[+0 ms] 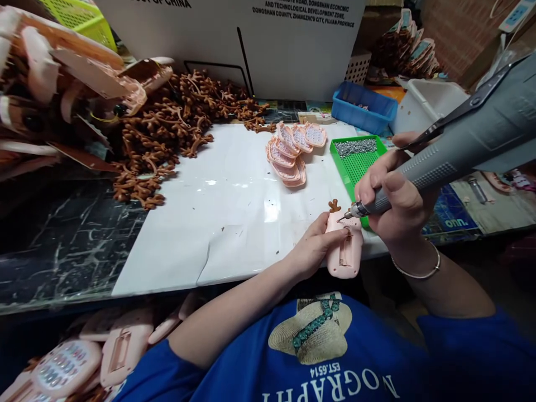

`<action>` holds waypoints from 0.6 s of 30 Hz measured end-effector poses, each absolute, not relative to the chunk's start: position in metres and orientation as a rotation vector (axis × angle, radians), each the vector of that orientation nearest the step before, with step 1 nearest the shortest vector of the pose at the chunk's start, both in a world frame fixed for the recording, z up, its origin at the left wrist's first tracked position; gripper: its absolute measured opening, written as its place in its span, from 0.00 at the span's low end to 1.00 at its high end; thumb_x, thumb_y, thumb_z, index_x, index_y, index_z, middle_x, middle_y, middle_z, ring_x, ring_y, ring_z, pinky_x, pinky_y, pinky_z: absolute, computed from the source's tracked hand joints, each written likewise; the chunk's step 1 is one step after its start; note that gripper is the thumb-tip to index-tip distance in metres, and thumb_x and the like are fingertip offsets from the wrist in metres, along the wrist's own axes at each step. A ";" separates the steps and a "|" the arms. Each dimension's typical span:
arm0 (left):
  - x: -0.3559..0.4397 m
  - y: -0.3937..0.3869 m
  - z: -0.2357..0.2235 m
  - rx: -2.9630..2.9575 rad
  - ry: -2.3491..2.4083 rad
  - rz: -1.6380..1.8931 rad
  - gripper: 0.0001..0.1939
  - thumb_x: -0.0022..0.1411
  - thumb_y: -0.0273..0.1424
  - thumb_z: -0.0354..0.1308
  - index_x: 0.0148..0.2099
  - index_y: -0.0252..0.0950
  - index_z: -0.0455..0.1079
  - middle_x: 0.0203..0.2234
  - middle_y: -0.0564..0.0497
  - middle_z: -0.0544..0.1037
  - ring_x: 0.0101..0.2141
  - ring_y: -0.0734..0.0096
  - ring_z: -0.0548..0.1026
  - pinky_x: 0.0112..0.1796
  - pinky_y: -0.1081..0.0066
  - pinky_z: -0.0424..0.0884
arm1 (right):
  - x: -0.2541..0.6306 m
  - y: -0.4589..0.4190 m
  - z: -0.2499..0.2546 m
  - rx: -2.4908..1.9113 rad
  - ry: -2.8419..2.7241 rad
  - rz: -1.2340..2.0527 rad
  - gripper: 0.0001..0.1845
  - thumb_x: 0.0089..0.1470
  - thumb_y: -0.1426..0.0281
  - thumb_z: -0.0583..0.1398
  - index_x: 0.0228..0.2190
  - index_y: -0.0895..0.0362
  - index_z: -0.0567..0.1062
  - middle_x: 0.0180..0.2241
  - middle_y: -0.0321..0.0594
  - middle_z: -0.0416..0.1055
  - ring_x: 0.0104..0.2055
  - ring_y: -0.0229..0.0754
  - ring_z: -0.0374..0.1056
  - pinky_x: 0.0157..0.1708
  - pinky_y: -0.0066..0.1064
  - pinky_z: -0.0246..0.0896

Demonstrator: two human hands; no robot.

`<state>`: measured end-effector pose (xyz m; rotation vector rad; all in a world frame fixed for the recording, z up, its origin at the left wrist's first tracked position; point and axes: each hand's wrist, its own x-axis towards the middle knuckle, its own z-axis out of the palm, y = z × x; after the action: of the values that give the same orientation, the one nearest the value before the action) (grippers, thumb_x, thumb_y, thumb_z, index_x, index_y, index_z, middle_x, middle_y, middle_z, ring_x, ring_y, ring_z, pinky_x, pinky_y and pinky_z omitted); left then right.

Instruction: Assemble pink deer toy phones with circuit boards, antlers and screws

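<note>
My left hand (pixel 314 245) is closed around a pink toy phone (pixel 344 259), held back side up at the table's front edge. An open battery slot shows in its back, and a brown antler piece (pixel 334 205) sticks out at its top. My right hand (pixel 397 201) grips a grey electric screwdriver (pixel 444 145). The driver's thin bit points down at a hole near the top left of the phone's back. Whether a screw sits under the bit is too small to tell. Just behind the phone lies a green tray (pixel 349 167) with small silver screws (pixel 355 147).
Several pink shell halves (pixel 293 151) lie stacked on the white tabletop (pixel 234 195). Brown antler pieces (pixel 167 123) are heaped at left, beside piled pink shells (pixel 75 72). A blue bin (pixel 364 109) and a white bin (pixel 431 100) stand back right. Assembled phones (pixel 67 363) lie lower left.
</note>
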<state>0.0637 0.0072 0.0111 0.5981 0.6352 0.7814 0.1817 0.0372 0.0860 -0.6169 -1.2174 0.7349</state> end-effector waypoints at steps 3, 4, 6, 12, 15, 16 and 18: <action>0.064 0.008 0.012 0.594 0.631 0.779 0.23 0.50 0.34 0.70 0.45 0.35 0.65 0.37 0.52 0.75 0.38 0.68 0.73 0.43 0.67 0.67 | 0.181 0.036 0.084 -0.597 -1.197 0.788 0.17 0.49 0.66 0.68 0.42 0.47 0.73 0.23 0.25 0.65 0.16 0.32 0.58 0.16 0.29 0.56; 0.064 0.007 0.012 0.593 0.628 0.780 0.23 0.50 0.34 0.70 0.46 0.35 0.65 0.37 0.52 0.76 0.38 0.68 0.73 0.43 0.67 0.67 | 0.180 0.036 0.083 -0.597 -1.191 0.805 0.17 0.49 0.66 0.68 0.42 0.47 0.73 0.23 0.25 0.66 0.17 0.31 0.59 0.16 0.29 0.57; 0.064 0.007 0.011 0.589 0.630 0.781 0.23 0.50 0.34 0.70 0.46 0.36 0.66 0.38 0.52 0.76 0.39 0.67 0.73 0.44 0.67 0.67 | 0.180 0.035 0.080 -0.595 -1.192 0.842 0.18 0.50 0.67 0.68 0.43 0.48 0.74 0.24 0.26 0.66 0.17 0.32 0.60 0.17 0.29 0.58; 0.062 0.005 0.009 0.598 0.655 0.764 0.22 0.53 0.33 0.68 0.48 0.36 0.67 0.38 0.50 0.77 0.40 0.65 0.74 0.44 0.66 0.68 | 0.180 0.037 0.063 -0.589 -1.297 0.835 0.13 0.52 0.66 0.67 0.40 0.44 0.73 0.24 0.28 0.63 0.18 0.33 0.58 0.16 0.30 0.56; 0.061 0.005 0.006 0.634 0.673 0.775 0.23 0.54 0.32 0.67 0.51 0.36 0.67 0.40 0.49 0.77 0.41 0.63 0.75 0.45 0.64 0.68 | 0.180 0.038 0.052 -0.601 -1.393 0.787 0.11 0.54 0.63 0.66 0.38 0.46 0.70 0.25 0.28 0.63 0.19 0.33 0.59 0.17 0.30 0.57; 0.062 0.006 0.005 0.641 0.679 0.776 0.23 0.54 0.32 0.67 0.51 0.36 0.67 0.39 0.49 0.77 0.41 0.63 0.75 0.45 0.64 0.68 | 0.179 0.038 0.051 -0.603 -1.395 0.782 0.12 0.54 0.62 0.66 0.38 0.46 0.69 0.25 0.28 0.64 0.19 0.33 0.59 0.18 0.30 0.58; 0.063 0.007 0.004 0.638 0.678 0.764 0.22 0.54 0.33 0.67 0.50 0.37 0.67 0.38 0.50 0.77 0.39 0.64 0.75 0.45 0.64 0.69 | 0.179 0.038 0.052 -0.609 -1.335 0.817 0.13 0.54 0.62 0.66 0.38 0.48 0.68 0.25 0.27 0.63 0.19 0.32 0.58 0.18 0.29 0.58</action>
<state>0.0628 0.0066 0.0042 0.6377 0.6776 0.7641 0.1787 0.0380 0.0516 -0.6088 -1.3350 0.8172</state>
